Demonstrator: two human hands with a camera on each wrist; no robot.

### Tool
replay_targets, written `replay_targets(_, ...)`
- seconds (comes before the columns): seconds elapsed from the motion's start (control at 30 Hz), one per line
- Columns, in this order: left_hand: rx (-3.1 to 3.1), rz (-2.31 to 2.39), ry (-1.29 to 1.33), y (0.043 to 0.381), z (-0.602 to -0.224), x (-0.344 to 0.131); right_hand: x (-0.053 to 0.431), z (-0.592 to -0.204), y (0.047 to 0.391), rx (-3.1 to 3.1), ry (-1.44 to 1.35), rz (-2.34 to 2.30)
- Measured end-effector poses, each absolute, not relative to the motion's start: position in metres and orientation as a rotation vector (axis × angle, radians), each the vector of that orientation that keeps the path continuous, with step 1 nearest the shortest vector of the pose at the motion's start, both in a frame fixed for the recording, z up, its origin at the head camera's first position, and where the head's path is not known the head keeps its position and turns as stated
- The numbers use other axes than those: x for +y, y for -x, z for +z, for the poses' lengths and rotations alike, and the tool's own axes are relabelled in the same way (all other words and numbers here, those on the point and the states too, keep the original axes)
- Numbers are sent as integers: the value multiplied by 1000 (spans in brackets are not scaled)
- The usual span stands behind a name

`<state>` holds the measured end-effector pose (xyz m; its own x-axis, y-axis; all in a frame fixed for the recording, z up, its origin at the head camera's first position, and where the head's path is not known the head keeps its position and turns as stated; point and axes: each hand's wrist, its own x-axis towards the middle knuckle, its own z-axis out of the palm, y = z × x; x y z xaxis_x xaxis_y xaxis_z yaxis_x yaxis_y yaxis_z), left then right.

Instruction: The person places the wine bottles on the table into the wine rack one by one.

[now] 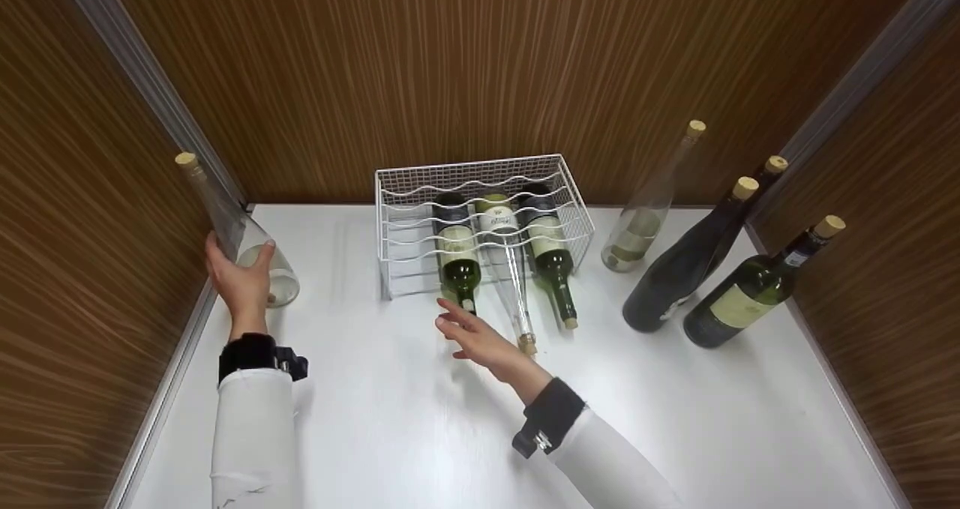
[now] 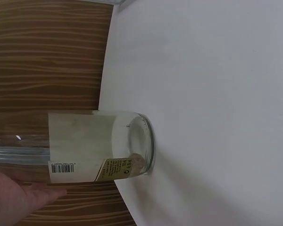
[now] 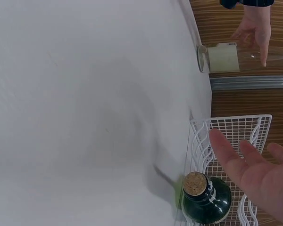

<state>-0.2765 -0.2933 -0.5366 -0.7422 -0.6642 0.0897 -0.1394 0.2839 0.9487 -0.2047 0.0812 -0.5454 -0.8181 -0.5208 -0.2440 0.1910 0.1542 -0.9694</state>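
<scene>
My left hand [image 1: 244, 282] grips a clear, corked glass bottle [image 1: 225, 213] at the left, thumb and fingers on either side of its body. The bottle stands upright, its base at the white tabletop in the left wrist view, where a pale label [image 2: 80, 141] shows. My right hand [image 1: 484, 344] hovers with fingers spread and holds nothing, close to the neck of a dark green bottle [image 1: 457, 245]. That bottle lies in a white wire rack [image 1: 382, 232], its cork [image 3: 195, 183] facing out in the right wrist view.
Beside it in the rack lie a clear bottle [image 1: 514, 276] and another green bottle [image 1: 551, 254]. At the right stand a clear bottle [image 1: 637, 228], two dark bottles [image 1: 675, 269] close together, and a green labelled bottle [image 1: 742, 303]. Wood-grain walls [image 1: 487, 67] enclose the tabletop [image 1: 375, 419].
</scene>
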Motion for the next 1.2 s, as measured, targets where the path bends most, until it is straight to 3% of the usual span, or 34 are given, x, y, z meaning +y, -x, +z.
replay_targets(0.33,-2133,-1456,-791,277,-532,-293,75,-551,207,1902,293,-1698)
replay_targets(1.2,-2134,-1372,-397,262,-532,-252,75,-545,207,1855,271,-1724)
